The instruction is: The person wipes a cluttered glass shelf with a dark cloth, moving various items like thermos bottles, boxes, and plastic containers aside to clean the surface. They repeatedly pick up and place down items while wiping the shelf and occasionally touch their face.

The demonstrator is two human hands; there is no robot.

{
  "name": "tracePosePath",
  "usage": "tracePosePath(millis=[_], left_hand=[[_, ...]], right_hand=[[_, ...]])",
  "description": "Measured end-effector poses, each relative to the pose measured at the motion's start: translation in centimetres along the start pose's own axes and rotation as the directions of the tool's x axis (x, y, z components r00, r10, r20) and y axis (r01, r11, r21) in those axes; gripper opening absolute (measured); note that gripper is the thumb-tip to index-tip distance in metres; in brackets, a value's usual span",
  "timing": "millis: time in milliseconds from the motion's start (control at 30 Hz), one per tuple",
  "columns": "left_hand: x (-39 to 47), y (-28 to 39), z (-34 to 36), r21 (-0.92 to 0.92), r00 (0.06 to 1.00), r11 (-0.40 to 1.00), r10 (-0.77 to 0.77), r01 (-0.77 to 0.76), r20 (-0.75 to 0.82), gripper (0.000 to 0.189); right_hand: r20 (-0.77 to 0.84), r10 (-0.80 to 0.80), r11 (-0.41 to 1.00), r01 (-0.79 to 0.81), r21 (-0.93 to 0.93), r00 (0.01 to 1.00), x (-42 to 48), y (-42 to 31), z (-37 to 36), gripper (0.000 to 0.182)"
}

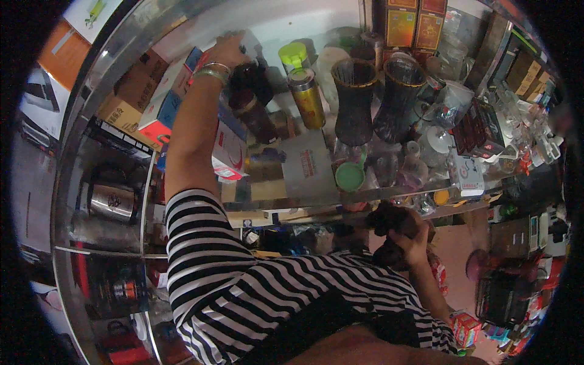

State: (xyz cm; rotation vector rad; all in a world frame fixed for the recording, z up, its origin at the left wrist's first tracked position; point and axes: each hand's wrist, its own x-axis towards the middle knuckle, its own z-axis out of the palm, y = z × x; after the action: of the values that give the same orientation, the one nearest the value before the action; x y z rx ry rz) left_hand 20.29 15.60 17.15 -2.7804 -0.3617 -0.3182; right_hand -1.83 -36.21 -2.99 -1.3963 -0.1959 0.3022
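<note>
My left hand (230,50) reaches to the back left of a glass shelf (262,194), above a red, white and blue box (166,107). A black object (251,82) lies right beside its fingers; whether they grip it is unclear. Just in front stands a dark brown cylinder (255,118). To its right are a yellow tumbler (308,102) with a steel rim and a cup with a lime-green lid (293,54). My right hand (413,242), below the shelf's front edge, is closed around a bunched dark cloth (390,223).
Two dark ribbed vases (356,109) stand mid-shelf. A grey box (308,164) and a green cup (350,175) lie near the front edge. Clear glassware and plastic-wrapped items (451,105) crowd the right. Cartons (132,100) fill the left end. A metal-framed cabinet (112,200) flanks my left side.
</note>
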Motion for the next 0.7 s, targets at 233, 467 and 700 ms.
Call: tracePosePath(millis=[233,467,700], left_hand=[[0.2,4.5,-2.8,-0.67,0.95,0.706,0.312,-0.228,0.006,0.078],[-0.3,9.3,-0.4,-0.457,0.942,0.842,0.334,-0.285,0.028,0.087],[-1.0,9.1,-0.7,-0.36,0.984,0.92,0.178,-0.157,0.025,0.076]], right_hand=[[-0.004,0.041,0.999,-0.041,0.014,0.999,0.2,0.5,-0.1,0.06],[0.068,0.048,0.999,-0.047,-0.02,0.997,0.6,0.2,0.5,0.061],[0.069,0.063,0.998,-0.063,-0.006,0.996,0.3,0.0,0.1,0.058]])
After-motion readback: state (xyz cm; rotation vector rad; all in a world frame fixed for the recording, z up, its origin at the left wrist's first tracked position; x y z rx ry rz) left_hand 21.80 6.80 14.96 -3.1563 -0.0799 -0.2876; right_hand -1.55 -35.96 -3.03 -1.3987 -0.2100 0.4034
